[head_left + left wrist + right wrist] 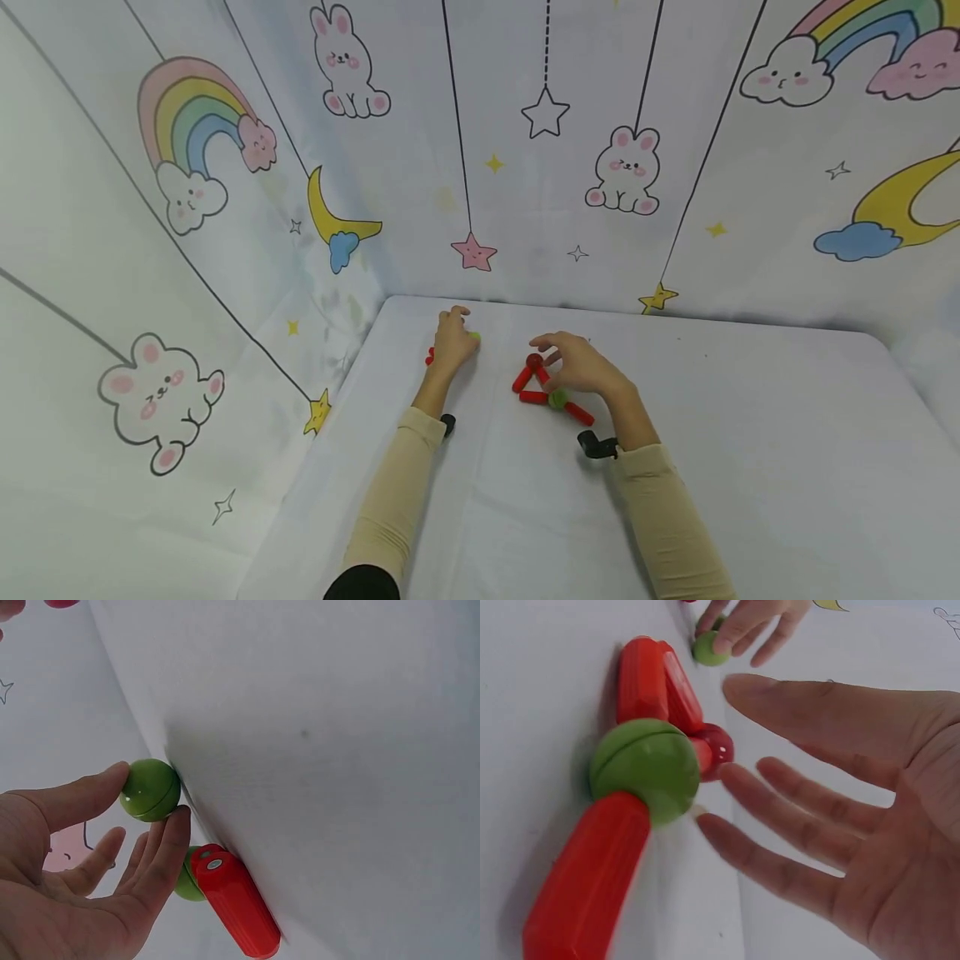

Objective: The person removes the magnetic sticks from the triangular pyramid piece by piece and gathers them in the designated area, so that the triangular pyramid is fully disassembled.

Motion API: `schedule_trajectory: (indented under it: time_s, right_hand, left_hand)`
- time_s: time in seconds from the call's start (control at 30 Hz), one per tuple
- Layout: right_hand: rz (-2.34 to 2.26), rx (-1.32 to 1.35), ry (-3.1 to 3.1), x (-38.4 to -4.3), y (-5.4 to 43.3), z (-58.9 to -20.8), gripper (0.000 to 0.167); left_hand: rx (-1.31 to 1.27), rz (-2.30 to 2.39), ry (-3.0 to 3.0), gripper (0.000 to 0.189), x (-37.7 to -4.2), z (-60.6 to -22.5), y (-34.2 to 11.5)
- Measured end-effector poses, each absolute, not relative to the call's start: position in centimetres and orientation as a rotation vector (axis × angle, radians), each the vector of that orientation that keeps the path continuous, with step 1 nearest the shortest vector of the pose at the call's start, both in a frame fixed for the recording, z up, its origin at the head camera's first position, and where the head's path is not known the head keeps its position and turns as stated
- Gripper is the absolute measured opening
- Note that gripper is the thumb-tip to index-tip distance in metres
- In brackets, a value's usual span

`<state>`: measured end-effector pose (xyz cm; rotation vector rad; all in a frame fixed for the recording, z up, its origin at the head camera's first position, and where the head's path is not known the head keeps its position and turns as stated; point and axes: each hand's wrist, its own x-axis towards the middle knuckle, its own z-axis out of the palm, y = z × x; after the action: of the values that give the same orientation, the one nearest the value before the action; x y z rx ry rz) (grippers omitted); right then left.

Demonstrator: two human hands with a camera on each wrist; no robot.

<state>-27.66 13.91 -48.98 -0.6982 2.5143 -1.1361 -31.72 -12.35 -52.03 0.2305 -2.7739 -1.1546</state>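
In the left wrist view, my left hand [452,340] pinches a green ball [151,790] between thumb and fingers, close to the white tabletop. Just beyond those fingers lie a red rod [238,904] and a second green ball [188,885], partly hidden. My right hand [583,364] is beside a joined figure, its fingers spread and holding nothing. That figure has several red rods [589,877], a green ball [646,769] and a dark red ball [534,361]. Fingertips come right up to the figure in the right wrist view.
A white table [510,517] carries everything. Behind it and to the left hangs a pale cloth [412,167] printed with rabbits, stars and rainbows. Each wrist wears a small black camera, such as the right camera [596,446].
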Motion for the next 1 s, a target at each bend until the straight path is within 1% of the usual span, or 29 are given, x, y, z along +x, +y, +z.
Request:
schedule_trajectory:
  time_s: [0.2,0.53,0.63,1.0]
  right_hand:
    - [-1.055,-0.602,2.455,-27.4,14.5,-48.7,0.076]
    - [-0.974,-0.518,2.447,-27.6,14.5,-49.0,0.082]
    - [-0.975,-0.506,2.446,-27.6,14.4,-49.0,0.083]
    - [-1.018,-0.470,2.433,-27.9,14.5,-49.5,0.084]
  left_hand:
    - [0.207,-1.125,-2.791,0.056,-31.6,-51.8,-12.2]
    - [0.154,-1.191,-2.707,0.065,-30.8,-50.7,-12.4]
    - [0.125,-1.242,-2.666,0.067,-30.2,-50.1,-12.4]
    - [-0.009,-1.461,-2.605,0.061,-27.0,-48.7,-10.6]
